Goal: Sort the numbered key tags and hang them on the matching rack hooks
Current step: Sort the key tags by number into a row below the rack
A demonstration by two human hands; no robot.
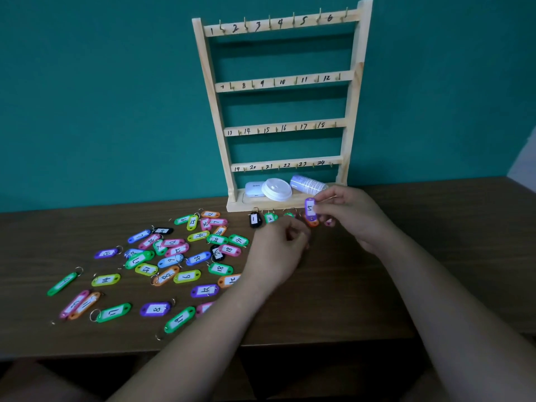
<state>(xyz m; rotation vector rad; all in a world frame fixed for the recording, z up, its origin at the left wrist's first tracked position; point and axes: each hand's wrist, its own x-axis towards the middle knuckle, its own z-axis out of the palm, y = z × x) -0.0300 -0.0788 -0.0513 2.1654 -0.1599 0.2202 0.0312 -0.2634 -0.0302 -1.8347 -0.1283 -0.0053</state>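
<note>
Your right hand (351,216) pinches a purple tag (310,210) upright just in front of the rack (349,111) base, apparently to read its number, while your left hand (278,245) curls nearby, contents undeterminable, with unsorted tags (187,276) spread left of the rack.

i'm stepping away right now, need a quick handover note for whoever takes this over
Right hand pinches a purple tag in front of the rack base.
Left hand is curled beside it; whether it holds anything is unclear.
Done: a row started along the base, black tag 1, green tag 2.
Left: all rack hooks are bare; most tags lie in a pile on the table left.
</note>
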